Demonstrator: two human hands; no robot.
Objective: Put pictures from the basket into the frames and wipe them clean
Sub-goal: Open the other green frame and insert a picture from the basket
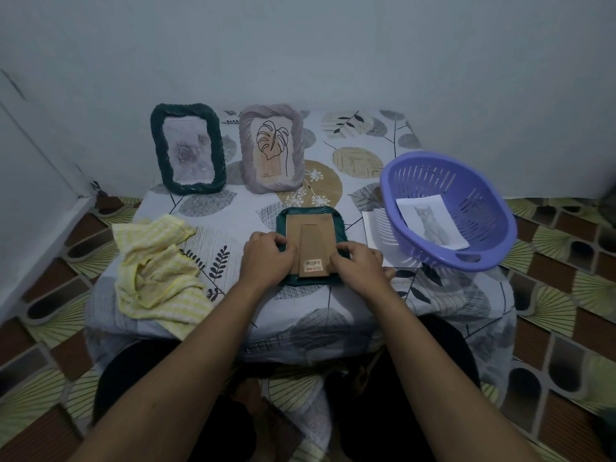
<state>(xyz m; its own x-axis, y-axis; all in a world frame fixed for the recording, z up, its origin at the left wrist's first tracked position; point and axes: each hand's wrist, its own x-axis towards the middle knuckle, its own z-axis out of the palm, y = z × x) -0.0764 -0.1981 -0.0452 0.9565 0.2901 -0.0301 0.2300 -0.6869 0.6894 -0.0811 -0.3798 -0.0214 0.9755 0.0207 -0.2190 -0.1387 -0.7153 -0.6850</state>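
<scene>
Cardboard backing faces up on the teal frame [310, 235], which lies face down at the bench's [333, 305] centre. The left hand [266, 255] and right hand [358, 261] curl their fingers onto its side edges, fingertips hidden. Uneven pressure could buckle the board or crease any picture beneath, which is unseen. Right of centre, the cat picture [433, 223] lies in the purple basket [483, 208]. Two filled frames [188, 153] stand upper left.

- One wide-angle head view looks forward and down at the tabletop [233, 208] from its near edge.
- It sits close: forearms [186, 361] enter from below, the wall [333, 45] fills the top, and floor [566, 295] flanks both sides.
</scene>
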